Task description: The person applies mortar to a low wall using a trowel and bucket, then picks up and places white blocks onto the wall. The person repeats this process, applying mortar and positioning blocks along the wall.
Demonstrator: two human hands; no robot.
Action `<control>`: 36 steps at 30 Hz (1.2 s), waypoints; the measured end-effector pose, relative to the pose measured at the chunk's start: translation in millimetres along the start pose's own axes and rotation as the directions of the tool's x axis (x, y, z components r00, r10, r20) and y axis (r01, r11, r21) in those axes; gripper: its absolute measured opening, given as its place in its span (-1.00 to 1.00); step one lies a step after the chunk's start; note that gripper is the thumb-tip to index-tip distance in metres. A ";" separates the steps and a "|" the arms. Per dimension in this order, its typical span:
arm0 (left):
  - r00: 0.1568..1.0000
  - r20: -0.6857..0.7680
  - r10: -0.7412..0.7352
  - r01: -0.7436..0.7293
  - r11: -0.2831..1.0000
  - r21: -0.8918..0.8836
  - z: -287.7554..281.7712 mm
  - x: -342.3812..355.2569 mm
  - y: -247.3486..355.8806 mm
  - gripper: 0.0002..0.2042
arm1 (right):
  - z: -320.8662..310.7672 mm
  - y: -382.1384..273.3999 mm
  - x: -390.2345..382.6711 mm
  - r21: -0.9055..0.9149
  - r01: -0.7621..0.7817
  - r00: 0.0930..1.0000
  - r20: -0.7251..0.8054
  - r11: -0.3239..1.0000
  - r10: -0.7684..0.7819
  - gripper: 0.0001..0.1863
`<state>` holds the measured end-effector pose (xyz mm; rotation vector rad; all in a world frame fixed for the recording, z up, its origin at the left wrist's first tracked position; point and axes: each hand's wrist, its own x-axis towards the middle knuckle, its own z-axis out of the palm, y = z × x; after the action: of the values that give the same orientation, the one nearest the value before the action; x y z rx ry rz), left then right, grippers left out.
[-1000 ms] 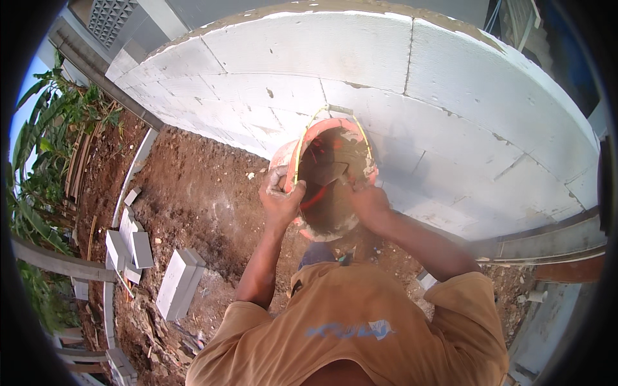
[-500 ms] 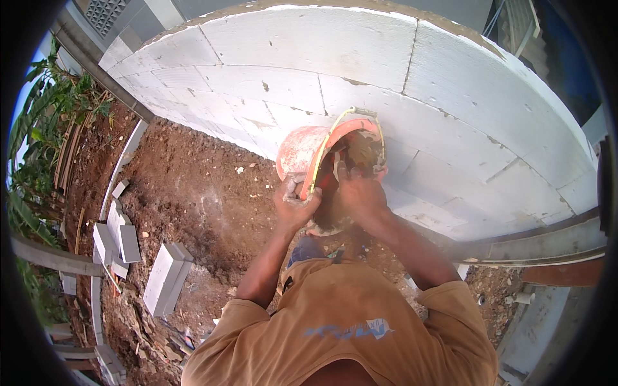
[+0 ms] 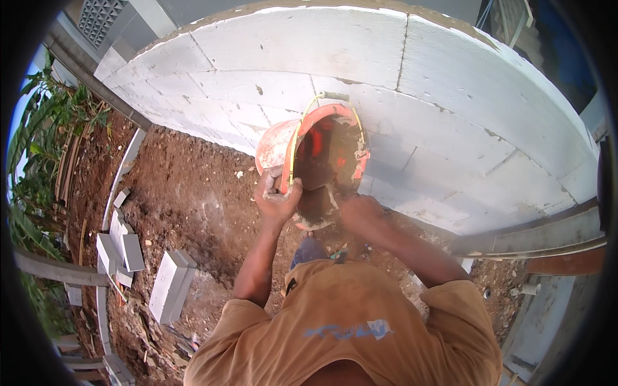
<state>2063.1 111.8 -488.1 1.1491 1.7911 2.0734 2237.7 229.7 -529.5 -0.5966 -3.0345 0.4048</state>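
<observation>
A red-orange bucket (image 3: 271, 143), smeared with pale dried mortar, is tilted with its mouth toward me against the white block wall (image 3: 450, 148). Inside it, grey-brown wet mortar (image 3: 341, 138) clings to the wall and rim. My left hand (image 3: 278, 196) grips the bucket's left rim, fingers outside, close to the yellow wire handle (image 3: 293, 151). At the lower right of the mouth my right hand (image 3: 360, 212) is closed. A flat, mortar-coated edge shows beside its fingers, but I cannot make out what it holds.
Pale blocks (image 3: 172, 286) lie on the brown soil (image 3: 199, 199) to the left, with a smaller pile (image 3: 122, 244) beyond. A concrete beam (image 3: 61, 267) crosses at far left, near green plants (image 3: 48, 141). Another ledge (image 3: 541, 238) runs along the right.
The bucket has shifted left, and its mouth faces me more. My right hand has drawn back from deep inside to the lower right rim. My left hand keeps its grip.
</observation>
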 end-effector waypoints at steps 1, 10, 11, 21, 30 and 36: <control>0.998 0.008 0.069 -0.069 0.996 0.062 -1.6 -0.9 -3.4 -0.67 | -30.8 -1.8 1.0 0.066 -0.027 0.998 0.062 0.997 0.023 -0.59; 0.741 0.432 0.514 -0.620 0.772 0.144 31.2 4.4 43.8 -0.73 | -47.3 6.9 -10.4 0.526 -0.171 0.984 0.140 0.833 0.113 -0.48; 0.758 0.427 0.494 -0.587 0.802 0.115 36.0 3.5 43.3 -0.73 | -44.5 2.0 -21.3 0.606 -0.058 0.998 0.063 0.793 0.025 -0.47; 0.981 -0.175 -0.083 0.069 0.994 -0.086 39.4 -16.8 -23.8 -0.69 | -43.8 32.2 -60.3 0.878 -0.466 0.883 0.469 -0.110 0.004 -0.35; 0.932 -0.254 -0.259 0.155 0.918 -0.366 28.0 -3.5 -38.3 -0.74 | -131.7 102.7 -72.6 0.804 -0.522 0.852 0.506 0.286 0.133 -0.45; 0.949 -0.226 -0.221 0.150 0.944 -0.295 18.8 -9.6 -36.8 -0.76 | -339.2 150.1 -92.6 0.773 -0.324 0.939 0.194 0.545 0.283 -0.53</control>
<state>2069.1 130.4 -525.8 0.6357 1.5691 2.3429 2403.3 413.2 -237.8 -0.9995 -2.3270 1.6833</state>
